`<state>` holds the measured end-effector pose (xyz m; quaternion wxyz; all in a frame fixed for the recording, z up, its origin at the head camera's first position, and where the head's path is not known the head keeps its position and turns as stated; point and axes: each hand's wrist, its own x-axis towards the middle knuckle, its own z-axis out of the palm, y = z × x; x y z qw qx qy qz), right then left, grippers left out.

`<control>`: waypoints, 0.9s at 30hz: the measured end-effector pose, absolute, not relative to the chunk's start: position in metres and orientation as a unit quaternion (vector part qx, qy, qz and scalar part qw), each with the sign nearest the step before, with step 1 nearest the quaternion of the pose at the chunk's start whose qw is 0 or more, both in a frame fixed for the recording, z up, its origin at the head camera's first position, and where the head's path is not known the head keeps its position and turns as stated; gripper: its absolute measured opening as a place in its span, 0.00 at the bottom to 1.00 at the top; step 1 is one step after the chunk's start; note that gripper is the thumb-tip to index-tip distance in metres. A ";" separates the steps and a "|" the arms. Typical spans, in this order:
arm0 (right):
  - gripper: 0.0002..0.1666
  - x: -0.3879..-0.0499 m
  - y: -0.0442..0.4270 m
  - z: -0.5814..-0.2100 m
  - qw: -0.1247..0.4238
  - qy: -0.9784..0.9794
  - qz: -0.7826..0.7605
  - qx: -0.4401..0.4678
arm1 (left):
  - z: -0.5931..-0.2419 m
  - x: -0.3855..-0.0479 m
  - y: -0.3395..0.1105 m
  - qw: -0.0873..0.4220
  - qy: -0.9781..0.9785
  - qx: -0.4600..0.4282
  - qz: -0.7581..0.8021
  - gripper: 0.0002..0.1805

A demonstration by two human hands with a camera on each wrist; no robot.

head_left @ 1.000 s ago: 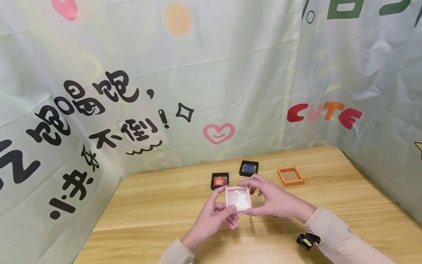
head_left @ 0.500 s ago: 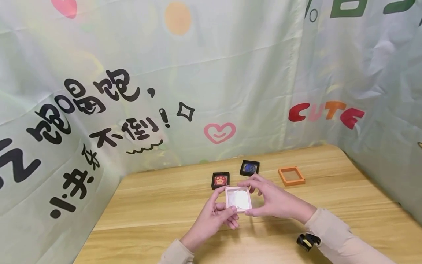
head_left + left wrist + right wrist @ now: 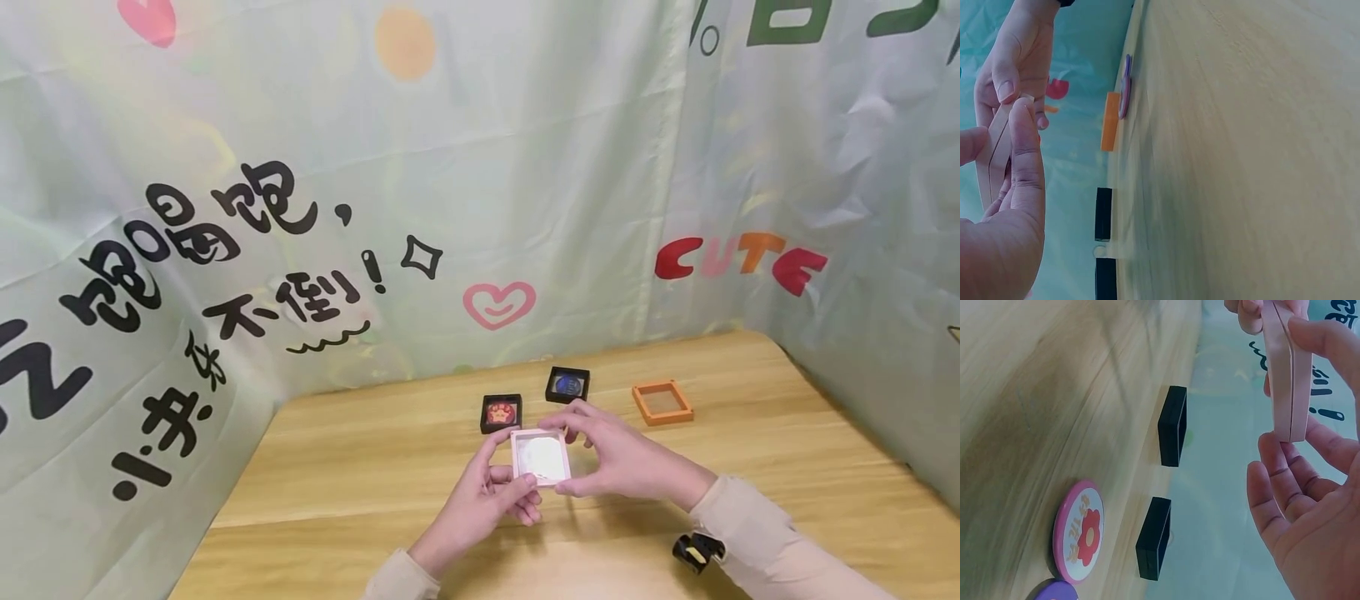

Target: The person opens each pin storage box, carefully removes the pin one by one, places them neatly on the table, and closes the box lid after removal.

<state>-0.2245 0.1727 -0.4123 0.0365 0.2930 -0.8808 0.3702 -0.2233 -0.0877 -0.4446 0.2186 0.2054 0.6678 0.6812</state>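
Barely anything has changed over the last second: both hands keep the same hold, while the clear window of the pink square frame [image 3: 541,457] glares whiter than it did, perhaps from a slight tilt. The work in hand therefore appears to be at a steady hold. The frame is raised above the wooden table [image 3: 360,483], between the left hand [image 3: 480,502] and the right hand [image 3: 622,457]. Each hand pinches it by the edges, thumb and fingertips spread about as wide as its side. A thin seam runs around its edge; whether its halves are fully closed cannot be told.

Behind it on the table lie a black frame [image 3: 484,414] with a red badge, another black frame [image 3: 551,385] with a blue badge, and, farther right, an orange frame [image 3: 667,418].

Writing: the cloth wall [image 3: 585,208] says "CUTE" in coloured capitals, and bold black Chinese characters include "不倒!" and "小快乐". Green lettering at top right is cut off. The right wrist view shows a pink-rimmed badge [image 3: 1079,532] with a red flower; its orange characters are too blurred to read. No brand name is visible.
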 end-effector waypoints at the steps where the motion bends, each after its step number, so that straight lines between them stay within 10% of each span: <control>1: 0.44 -0.225 0.172 -0.413 0.034 -0.880 0.372 0.293 | -0.445 -0.223 -0.089 0.219 0.667 0.205 0.681 0.42; 27: 0.43 -0.219 0.160 -0.410 0.077 -0.906 0.285 0.304 | -0.446 -0.219 -0.077 0.202 0.684 0.200 0.672 0.41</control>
